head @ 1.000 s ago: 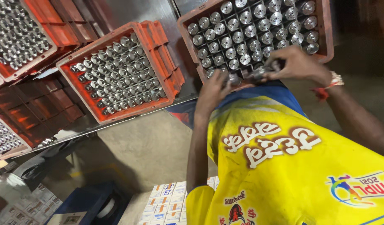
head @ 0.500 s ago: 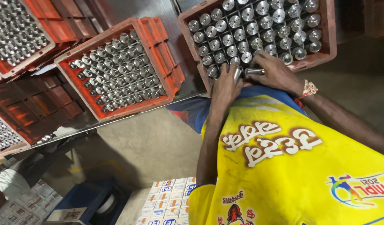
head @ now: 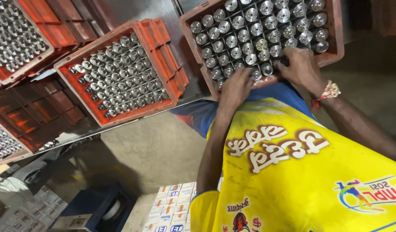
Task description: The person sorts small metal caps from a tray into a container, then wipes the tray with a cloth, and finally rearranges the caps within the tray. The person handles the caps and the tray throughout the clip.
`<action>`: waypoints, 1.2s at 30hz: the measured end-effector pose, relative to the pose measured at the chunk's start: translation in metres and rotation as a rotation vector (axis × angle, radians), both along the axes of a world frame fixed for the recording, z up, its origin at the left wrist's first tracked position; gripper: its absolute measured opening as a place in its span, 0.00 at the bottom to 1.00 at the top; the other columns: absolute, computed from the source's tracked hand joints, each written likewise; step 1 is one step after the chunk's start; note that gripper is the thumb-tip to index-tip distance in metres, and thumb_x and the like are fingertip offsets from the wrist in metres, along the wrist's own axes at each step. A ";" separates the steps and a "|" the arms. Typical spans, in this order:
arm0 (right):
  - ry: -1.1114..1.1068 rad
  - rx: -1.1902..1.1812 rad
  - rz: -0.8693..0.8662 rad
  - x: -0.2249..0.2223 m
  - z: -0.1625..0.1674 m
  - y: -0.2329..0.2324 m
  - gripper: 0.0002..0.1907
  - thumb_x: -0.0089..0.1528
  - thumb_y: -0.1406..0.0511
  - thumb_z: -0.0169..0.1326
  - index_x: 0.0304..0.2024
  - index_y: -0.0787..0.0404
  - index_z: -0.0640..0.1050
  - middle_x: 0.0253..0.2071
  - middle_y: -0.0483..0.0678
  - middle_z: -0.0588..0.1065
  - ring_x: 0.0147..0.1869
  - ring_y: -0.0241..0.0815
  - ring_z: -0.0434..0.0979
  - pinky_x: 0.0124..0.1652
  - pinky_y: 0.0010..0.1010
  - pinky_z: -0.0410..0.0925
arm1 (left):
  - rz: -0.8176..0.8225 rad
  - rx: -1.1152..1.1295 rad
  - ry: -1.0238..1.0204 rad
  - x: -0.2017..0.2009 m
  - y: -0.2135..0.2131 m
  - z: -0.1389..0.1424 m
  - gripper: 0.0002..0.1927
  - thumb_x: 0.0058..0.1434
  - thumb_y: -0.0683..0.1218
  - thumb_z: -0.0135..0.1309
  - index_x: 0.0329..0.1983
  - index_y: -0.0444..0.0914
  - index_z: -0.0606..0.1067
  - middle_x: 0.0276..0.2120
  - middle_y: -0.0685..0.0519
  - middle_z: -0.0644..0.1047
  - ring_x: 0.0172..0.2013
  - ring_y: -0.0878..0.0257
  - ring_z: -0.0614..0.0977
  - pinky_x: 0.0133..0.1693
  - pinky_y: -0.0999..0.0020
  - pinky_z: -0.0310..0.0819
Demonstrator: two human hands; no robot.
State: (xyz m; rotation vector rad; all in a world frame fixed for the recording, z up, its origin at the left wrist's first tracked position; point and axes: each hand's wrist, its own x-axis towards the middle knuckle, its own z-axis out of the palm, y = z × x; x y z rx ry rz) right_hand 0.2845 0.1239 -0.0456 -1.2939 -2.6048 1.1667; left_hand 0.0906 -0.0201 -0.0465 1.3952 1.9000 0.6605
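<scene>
Now, head view only — both hands are down in the near rows of the brown crate (head: 335, 47), which stands packed with upright metal cylinders (head: 245, 30) in a tight grid. Compared with a second ago, the hands have drawn closer together and sunk lower: then they were spread at the crate's near edge with the right hand arched over the pieces; half a second ago they were closing in on one spot; at this moment the left hand (head: 236, 88) lies flat-curled over the near rim, fingers among the last row, and the right hand (head: 302, 66) is cupped over pieces just beside it, a beaded band at its wrist. Whether either hand actually grips a cylinder I cannot tell — the fingers hide what is under them. One piece (head: 267, 68) stands between the two hands, touching neither clearly. My reading: the work has settled on the near corner rows, sorting or seating pieces there. Off to the left, a red crate (head: 172, 81) of similar cylinders sits untouched on the steel table (head: 193, 92), more crates beyond it. Below, a blue box (head: 84, 210) and small printed cartons (head: 170, 206) on the floor.
</scene>
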 end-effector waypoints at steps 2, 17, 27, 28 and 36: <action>-0.089 0.038 0.042 0.006 -0.003 0.000 0.19 0.57 0.60 0.67 0.41 0.69 0.79 0.36 0.64 0.78 0.40 0.64 0.80 0.41 0.51 0.72 | -0.132 0.009 0.002 0.005 0.014 -0.002 0.17 0.64 0.48 0.56 0.56 0.42 0.75 0.46 0.46 0.77 0.42 0.46 0.82 0.41 0.52 0.79; -0.156 -0.009 0.210 0.003 -0.014 0.021 0.24 0.51 0.55 0.68 0.38 0.69 0.79 0.31 0.65 0.78 0.38 0.65 0.81 0.41 0.50 0.74 | -0.458 0.160 0.192 0.010 0.056 -0.009 0.15 0.68 0.51 0.57 0.49 0.36 0.73 0.39 0.47 0.75 0.34 0.52 0.83 0.30 0.56 0.77; 0.602 -0.700 -0.214 0.074 0.017 0.060 0.24 0.62 0.56 0.59 0.57 0.61 0.77 0.49 0.48 0.77 0.54 0.40 0.78 0.56 0.31 0.70 | 0.276 0.066 -0.890 -0.037 0.001 0.011 0.12 0.69 0.45 0.55 0.53 0.37 0.79 0.46 0.50 0.73 0.48 0.61 0.79 0.41 0.61 0.87; 0.725 -0.979 -0.401 0.069 0.015 0.058 0.25 0.65 0.54 0.57 0.60 0.60 0.75 0.49 0.45 0.79 0.52 0.36 0.80 0.56 0.28 0.71 | 0.371 0.038 -1.031 -0.027 0.004 0.006 0.15 0.71 0.50 0.53 0.54 0.36 0.78 0.42 0.48 0.74 0.41 0.61 0.79 0.35 0.64 0.83; -0.099 -0.239 0.124 0.032 0.008 0.024 0.26 0.64 0.56 0.59 0.54 0.69 0.69 0.45 0.64 0.70 0.47 0.62 0.76 0.45 0.49 0.70 | -0.038 0.006 -0.097 0.013 0.025 -0.001 0.24 0.59 0.47 0.62 0.57 0.37 0.74 0.50 0.38 0.74 0.39 0.42 0.83 0.40 0.51 0.79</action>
